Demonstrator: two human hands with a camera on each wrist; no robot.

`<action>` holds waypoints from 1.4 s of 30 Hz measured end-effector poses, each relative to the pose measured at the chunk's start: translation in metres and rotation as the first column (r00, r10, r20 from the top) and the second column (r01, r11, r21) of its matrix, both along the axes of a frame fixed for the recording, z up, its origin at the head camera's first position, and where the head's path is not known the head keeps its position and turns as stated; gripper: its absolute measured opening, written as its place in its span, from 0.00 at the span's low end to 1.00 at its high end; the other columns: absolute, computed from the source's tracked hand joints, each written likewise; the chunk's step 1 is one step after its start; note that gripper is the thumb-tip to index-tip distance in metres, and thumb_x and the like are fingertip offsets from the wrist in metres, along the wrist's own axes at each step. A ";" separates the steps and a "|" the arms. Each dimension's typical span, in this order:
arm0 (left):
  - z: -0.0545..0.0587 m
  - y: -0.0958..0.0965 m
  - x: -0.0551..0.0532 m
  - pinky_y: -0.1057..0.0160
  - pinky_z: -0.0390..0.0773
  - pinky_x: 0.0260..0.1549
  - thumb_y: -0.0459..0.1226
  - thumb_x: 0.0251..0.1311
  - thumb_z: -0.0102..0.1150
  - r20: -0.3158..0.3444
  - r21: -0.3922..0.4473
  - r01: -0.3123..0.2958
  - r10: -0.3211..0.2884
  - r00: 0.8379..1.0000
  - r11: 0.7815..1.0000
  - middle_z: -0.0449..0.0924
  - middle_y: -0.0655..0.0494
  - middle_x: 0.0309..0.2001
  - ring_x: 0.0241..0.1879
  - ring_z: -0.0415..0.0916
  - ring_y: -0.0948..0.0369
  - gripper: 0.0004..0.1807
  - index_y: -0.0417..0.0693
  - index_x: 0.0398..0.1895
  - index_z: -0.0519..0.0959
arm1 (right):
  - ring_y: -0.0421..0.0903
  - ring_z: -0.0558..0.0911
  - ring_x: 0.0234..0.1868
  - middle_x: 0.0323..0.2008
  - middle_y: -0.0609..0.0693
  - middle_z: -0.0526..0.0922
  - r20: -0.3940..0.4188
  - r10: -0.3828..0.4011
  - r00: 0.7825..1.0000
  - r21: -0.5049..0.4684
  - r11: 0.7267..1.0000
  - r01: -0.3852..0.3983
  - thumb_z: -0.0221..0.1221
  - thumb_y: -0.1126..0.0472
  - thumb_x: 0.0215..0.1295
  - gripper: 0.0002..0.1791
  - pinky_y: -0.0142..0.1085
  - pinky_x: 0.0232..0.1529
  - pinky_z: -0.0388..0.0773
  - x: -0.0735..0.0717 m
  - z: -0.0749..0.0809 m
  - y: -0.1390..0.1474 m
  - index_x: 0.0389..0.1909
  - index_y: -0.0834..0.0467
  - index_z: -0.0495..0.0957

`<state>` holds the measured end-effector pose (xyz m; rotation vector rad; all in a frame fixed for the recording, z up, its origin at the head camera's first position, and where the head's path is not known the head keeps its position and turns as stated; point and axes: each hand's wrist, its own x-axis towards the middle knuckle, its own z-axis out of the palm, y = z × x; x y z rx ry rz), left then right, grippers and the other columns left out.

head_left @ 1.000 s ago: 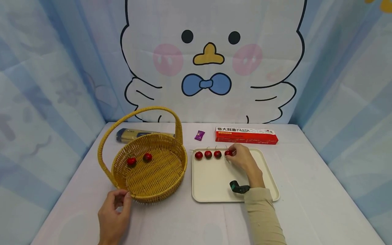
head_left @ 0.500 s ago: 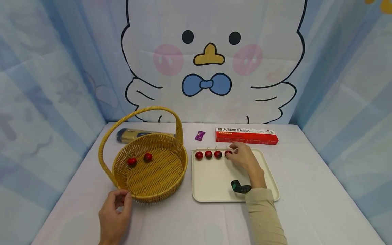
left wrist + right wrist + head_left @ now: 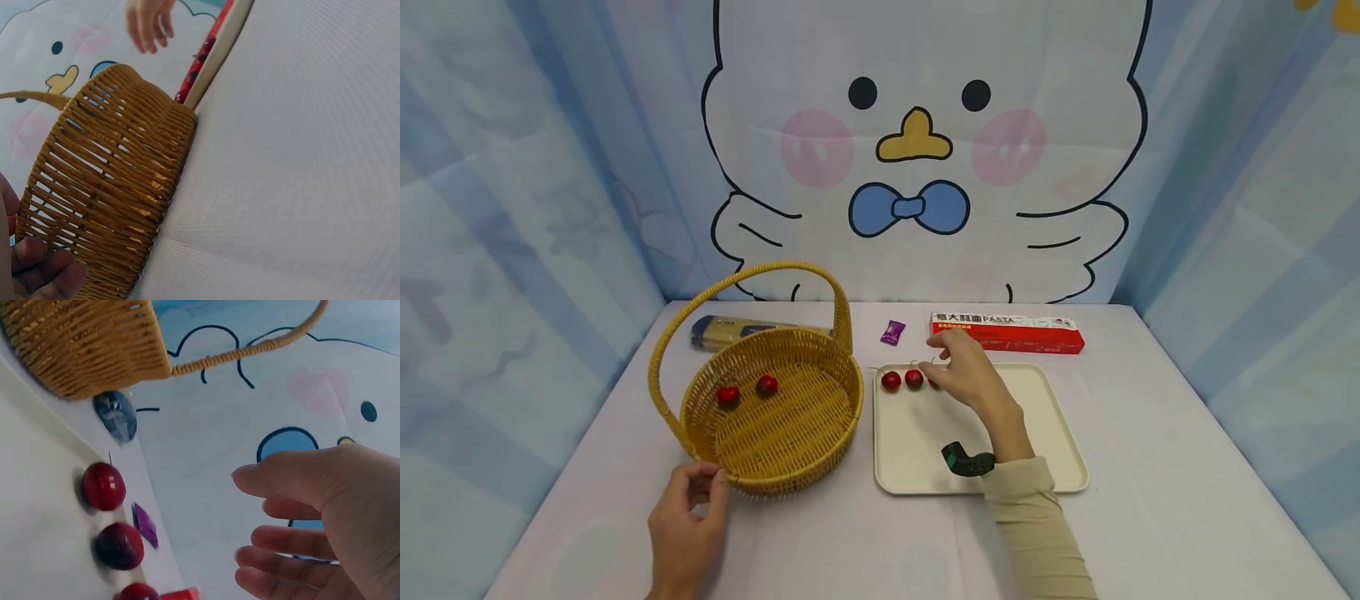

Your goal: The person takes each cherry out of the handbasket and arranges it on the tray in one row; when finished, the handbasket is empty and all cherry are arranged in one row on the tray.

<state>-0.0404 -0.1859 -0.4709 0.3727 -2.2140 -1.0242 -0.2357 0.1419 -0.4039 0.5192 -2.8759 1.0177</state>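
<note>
The right hand (image 3: 966,375) hung in the air over a flat, cream, box-shaped tray (image 3: 940,433). Its thumb and fingers were apart, with nothing between them. Three round, dark red cherries (image 3: 913,379) with thin stems showed in a row on the tray, lower than the fingertips and to their left. The one nearest the fingers was partly hidden by the hand.

The left hand (image 3: 688,525) pinched the near edge of a round, golden-brown woven basket (image 3: 790,425) with its thumb and fingers. Two more red cherries (image 3: 767,386) sat inside, past those fingers.

Behind the right fingers, and to their right, lay a long red and white pasta box (image 3: 1030,335). A small, shiny purple sweet (image 3: 892,332) lay behind them on the left.
</note>
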 end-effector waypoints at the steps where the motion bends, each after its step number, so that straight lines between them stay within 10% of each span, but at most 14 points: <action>1: 0.000 0.000 0.000 0.83 0.71 0.28 0.28 0.61 0.61 0.005 -0.002 -0.003 0.003 1.000 1.000 0.79 0.52 0.29 0.29 0.68 0.77 0.05 0.39 0.38 0.77 | 0.55 0.79 0.53 0.56 0.58 0.78 -0.006 0.017 1.000 -0.008 1.000 -0.017 0.63 0.55 0.65 0.23 0.47 0.52 0.82 0.001 0.002 -0.006 0.58 0.62 0.77; 19: -0.005 -0.004 -0.001 0.83 0.72 0.28 0.26 0.59 0.63 -0.031 0.001 0.013 -0.013 0.999 1.000 0.79 0.53 0.29 0.29 0.69 0.79 0.06 0.40 0.37 0.77 | 0.52 0.79 0.55 0.60 0.56 0.76 -0.045 0.357 0.933 0.045 0.934 -0.355 0.63 0.54 0.66 0.26 0.45 0.58 0.79 0.015 0.011 -0.114 0.62 0.60 0.73; 29: -0.004 -0.002 -0.001 0.82 0.72 0.28 0.27 0.59 0.62 -0.016 -0.023 0.006 -0.006 1.000 1.000 0.79 0.53 0.29 0.29 0.69 0.77 0.06 0.40 0.37 0.77 | 0.49 0.74 0.67 0.66 0.52 0.72 0.006 0.425 0.905 0.244 0.877 -0.414 0.62 0.50 0.69 0.27 0.41 0.68 0.73 0.010 0.022 -0.154 0.66 0.55 0.72; 42: -0.004 -0.003 -0.001 0.82 0.73 0.28 0.26 0.59 0.63 -0.025 -0.013 0.008 -0.009 1.000 1.000 0.79 0.53 0.29 0.29 0.69 0.79 0.06 0.40 0.37 0.77 | 0.46 0.74 0.66 0.65 0.51 0.74 0.130 0.488 0.863 0.237 0.830 -0.505 0.62 0.51 0.69 0.28 0.37 0.66 0.73 -0.017 0.015 -0.207 0.66 0.56 0.71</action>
